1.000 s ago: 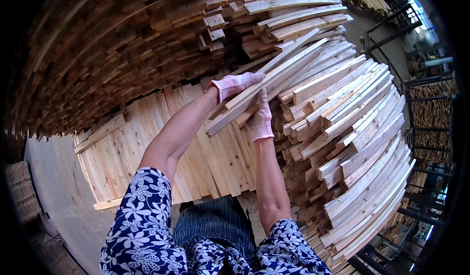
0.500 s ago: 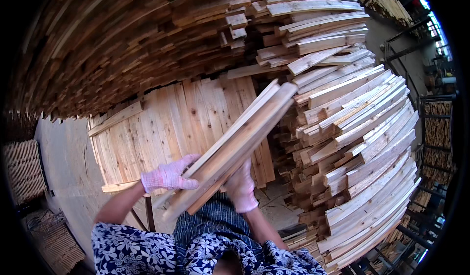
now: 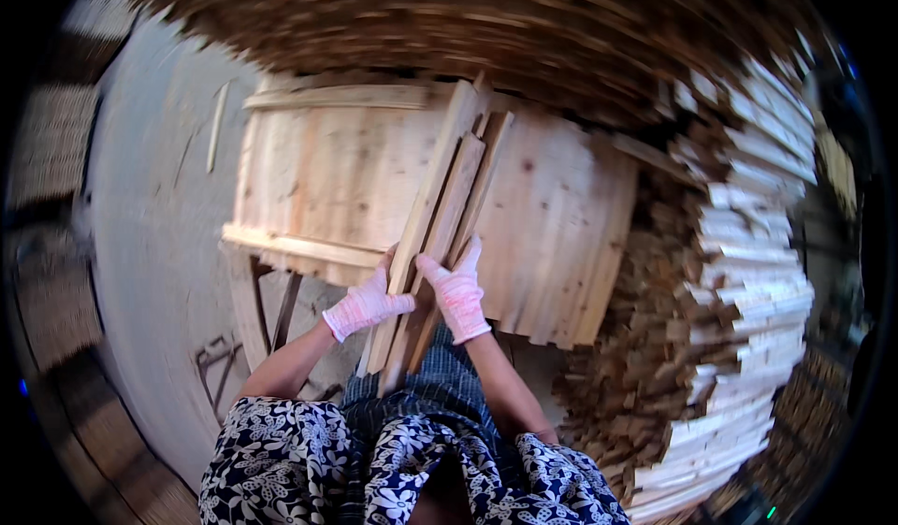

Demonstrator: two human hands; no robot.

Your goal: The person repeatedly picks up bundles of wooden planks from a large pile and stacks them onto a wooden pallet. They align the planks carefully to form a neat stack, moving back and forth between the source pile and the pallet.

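Several narrow wooden boards (image 3: 438,216) are bundled between my two hands, standing on edge side by side over the table. My left hand (image 3: 368,302), in a pale pink knit glove, wraps the near left side of the bundle, thumb across it. From the right, my right hand (image 3: 456,293), gloved alike, grips the same boards. Under them lies a wooden work table (image 3: 327,165) topped with planks set side by side. A loose strip (image 3: 309,244) runs along its near left edge, and another strip (image 3: 337,98) along the far left edge.
A tall stack of boards (image 3: 449,20) rises behind the table. To the right stands a big pile of pale planks (image 3: 739,338), ends jutting out. Concrete floor (image 3: 150,244) stretches on the left, with a thin stick (image 3: 218,126) lying on it and more stacked bundles (image 3: 51,151) beyond.
My view has turned to the right, so the table and piles sit differently. The boards have swung from a rightward slant to nearly straight ahead, both hands still on them.
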